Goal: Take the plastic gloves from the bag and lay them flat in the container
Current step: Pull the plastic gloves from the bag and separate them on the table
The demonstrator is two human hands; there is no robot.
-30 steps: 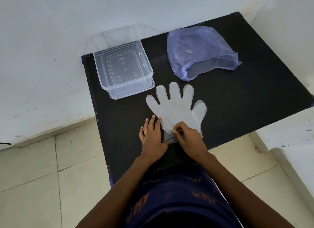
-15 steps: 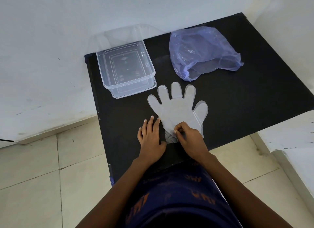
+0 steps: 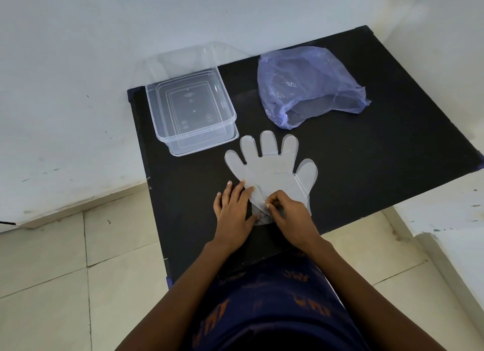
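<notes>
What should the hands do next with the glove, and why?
Probably lift the glove by its cuff toward the container. It lies spread on the table, the right hand pinches its cuff, the left hand presses beside it, and the container looks empty.

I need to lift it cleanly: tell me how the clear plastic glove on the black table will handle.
The clear plastic glove looks film-thin, so it will probably droop. It likely weighs almost nothing. The right hand pinches its cuff while the left hand lies flat at its edge, which suggests it slides easily on the black table.
</notes>
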